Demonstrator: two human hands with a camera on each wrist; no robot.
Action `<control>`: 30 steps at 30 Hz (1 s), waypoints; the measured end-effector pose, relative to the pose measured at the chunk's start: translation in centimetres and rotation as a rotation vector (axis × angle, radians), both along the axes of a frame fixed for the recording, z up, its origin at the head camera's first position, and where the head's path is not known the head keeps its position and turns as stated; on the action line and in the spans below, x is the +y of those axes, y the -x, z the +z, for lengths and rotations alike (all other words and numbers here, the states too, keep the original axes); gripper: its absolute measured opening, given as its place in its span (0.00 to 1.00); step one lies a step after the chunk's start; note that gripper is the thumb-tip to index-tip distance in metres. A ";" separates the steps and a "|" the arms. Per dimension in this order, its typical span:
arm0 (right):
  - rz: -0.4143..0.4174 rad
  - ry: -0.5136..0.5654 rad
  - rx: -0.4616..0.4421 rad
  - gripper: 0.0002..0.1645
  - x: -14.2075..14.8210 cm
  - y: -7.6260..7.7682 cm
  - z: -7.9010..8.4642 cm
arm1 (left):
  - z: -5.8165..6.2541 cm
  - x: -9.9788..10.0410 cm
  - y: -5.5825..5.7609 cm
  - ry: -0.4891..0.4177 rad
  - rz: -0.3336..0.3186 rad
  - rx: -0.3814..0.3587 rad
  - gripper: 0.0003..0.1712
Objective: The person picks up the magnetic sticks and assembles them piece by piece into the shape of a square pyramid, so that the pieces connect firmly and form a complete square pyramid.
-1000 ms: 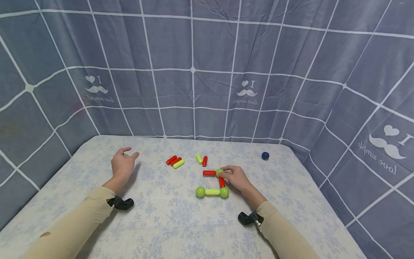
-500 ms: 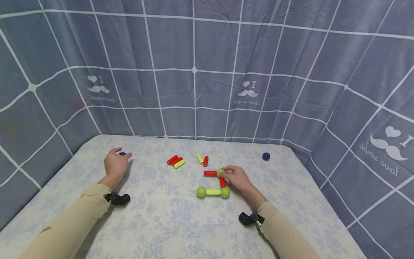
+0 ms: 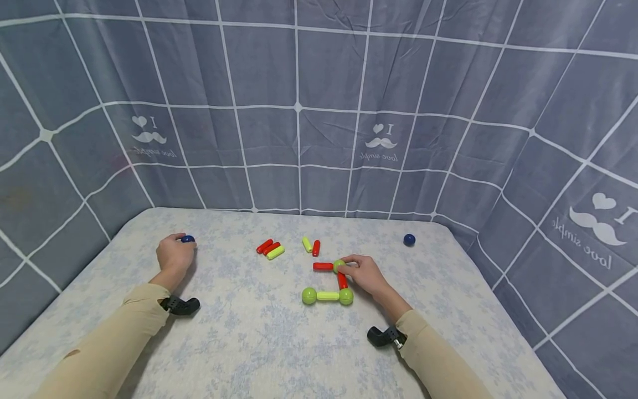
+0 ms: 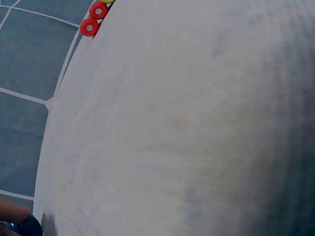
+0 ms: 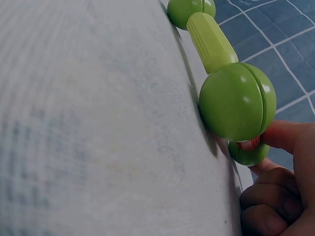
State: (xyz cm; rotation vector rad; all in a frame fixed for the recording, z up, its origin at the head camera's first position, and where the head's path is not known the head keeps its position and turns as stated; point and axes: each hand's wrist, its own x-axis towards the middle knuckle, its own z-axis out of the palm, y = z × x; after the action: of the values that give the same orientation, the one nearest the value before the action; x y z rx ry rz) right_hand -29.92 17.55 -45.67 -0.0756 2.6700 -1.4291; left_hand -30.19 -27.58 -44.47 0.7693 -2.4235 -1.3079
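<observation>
At the far left of the table my left hand (image 3: 174,253) pinches a dark blue ball (image 3: 188,239) between thumb and fingers; the left wrist view catches only part of the blue ball (image 4: 30,226) and a fingertip. My right hand (image 3: 367,275) holds a green ball (image 3: 338,265) at the corner of a joined shape. From that ball one red rod (image 3: 323,266) points left and another red rod (image 3: 342,281) runs toward me. That second rod meets a near green ball (image 5: 236,103), which a yellow-green rod (image 5: 211,43) links to one more green ball (image 5: 184,11).
Behind the shape lie two red rods (image 3: 265,246) beside a yellow-green rod (image 3: 276,252). Nearby are another yellow-green rod (image 3: 307,244) and a red rod (image 3: 316,247). A second dark blue ball (image 3: 409,240) rests at the back right. A grey-blue curtain (image 3: 319,138) borders the table.
My left hand has moved left and slightly down to the dark blue ball, and its fingers have closed on it. The right hand keeps its hold on the green ball.
</observation>
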 end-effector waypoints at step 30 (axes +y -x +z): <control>0.000 -0.015 0.016 0.18 0.0 0.1 0.1 | 0.8 5.5 -0.8 -0.031 -0.193 0.043 0.26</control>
State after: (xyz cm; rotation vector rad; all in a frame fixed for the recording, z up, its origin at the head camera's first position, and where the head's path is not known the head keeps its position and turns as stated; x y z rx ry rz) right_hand -30.00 17.53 -45.62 -0.0868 2.6936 -1.4138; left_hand -29.43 -22.10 -43.71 0.5190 -2.4997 -1.4196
